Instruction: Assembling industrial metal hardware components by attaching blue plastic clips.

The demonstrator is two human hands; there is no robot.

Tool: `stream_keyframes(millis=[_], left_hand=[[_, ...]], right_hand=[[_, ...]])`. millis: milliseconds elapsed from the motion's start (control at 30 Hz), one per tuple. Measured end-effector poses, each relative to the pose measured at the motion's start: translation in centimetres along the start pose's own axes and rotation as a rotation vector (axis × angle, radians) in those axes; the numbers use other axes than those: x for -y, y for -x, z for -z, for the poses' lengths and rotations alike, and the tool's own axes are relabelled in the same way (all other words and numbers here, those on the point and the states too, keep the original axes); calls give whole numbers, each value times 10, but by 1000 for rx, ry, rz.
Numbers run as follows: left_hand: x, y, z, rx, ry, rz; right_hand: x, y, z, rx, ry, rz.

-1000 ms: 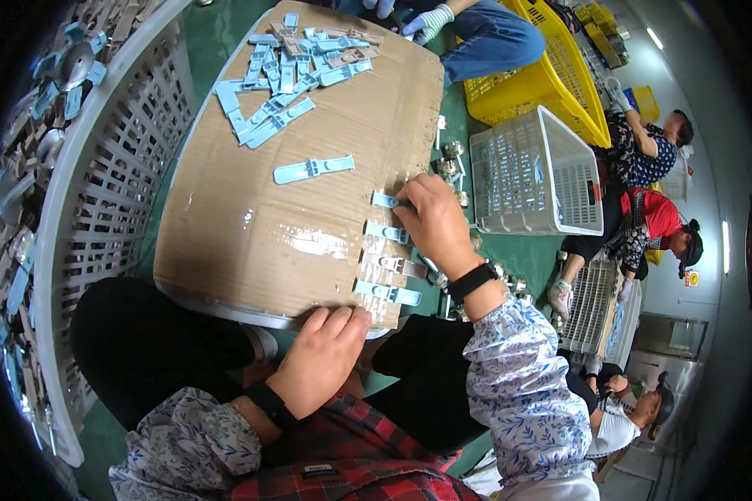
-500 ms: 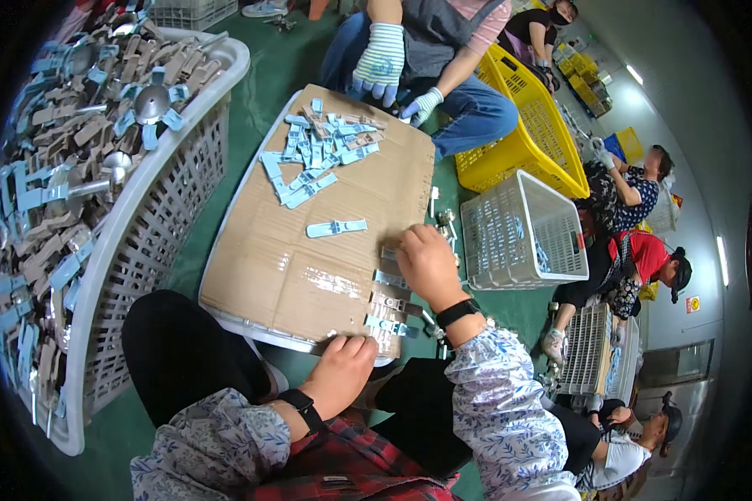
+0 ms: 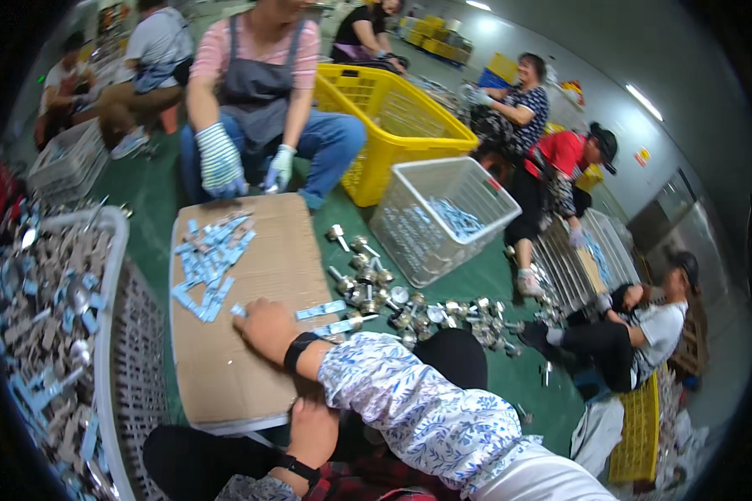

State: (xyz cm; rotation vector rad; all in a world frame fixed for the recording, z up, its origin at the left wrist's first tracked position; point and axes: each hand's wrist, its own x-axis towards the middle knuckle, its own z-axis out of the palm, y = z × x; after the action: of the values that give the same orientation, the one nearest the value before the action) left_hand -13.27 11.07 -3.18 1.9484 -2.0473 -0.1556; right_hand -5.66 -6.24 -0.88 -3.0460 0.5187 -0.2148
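Observation:
My right hand [image 3: 269, 331] reaches across the cardboard-topped board [image 3: 217, 384], its fingers closed over a light blue clip [image 3: 239, 310]. Most of that clip is hidden under the fingers. My left hand [image 3: 313, 430] is at the near edge of the board, below my right wrist; its fingertips are hidden. Beside my right wrist, at the board's right edge, lie light blue strip-like clips [image 3: 321, 310]. Farther up the board is a loose pile of light blue and grey-brown clips [image 3: 213, 259].
A large grey basket [image 3: 113, 334] heaped with clips and metal parts stands at left. Metal parts with stems [image 3: 418, 313] litter the green floor at right, near a white crate [image 3: 443, 242] and a yellow crate [image 3: 409, 149]. A gloved co-worker [image 3: 259, 100] sits opposite; others sit at right.
My right hand has moved from the clips at the board's right edge to the single light blue clip in the middle. The view has swung, showing more of the room.

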Motion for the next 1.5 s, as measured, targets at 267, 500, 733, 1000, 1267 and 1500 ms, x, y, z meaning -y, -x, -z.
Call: stream_keyframes(millis=[267,500,733,1000,1267,1500], left_hand=[[-2,-10,14,-13,50,-68],[4,-6,25,113,209,-60],[-13,-25,47,255,92,16],[-8,-22,43,282,57,-19],[-10,-29,46,317,95,-12],[-9,-29,50,296,135,-10]], right_hand=[[-42,49,59,-254,-384,196],[-126,83,85,-420,-513,13],[-143,100,108,-607,-728,-218],[-176,117,116,-584,-797,-303],[-197,120,111,-599,-903,-400],[-189,112,107,-494,-905,-338]])
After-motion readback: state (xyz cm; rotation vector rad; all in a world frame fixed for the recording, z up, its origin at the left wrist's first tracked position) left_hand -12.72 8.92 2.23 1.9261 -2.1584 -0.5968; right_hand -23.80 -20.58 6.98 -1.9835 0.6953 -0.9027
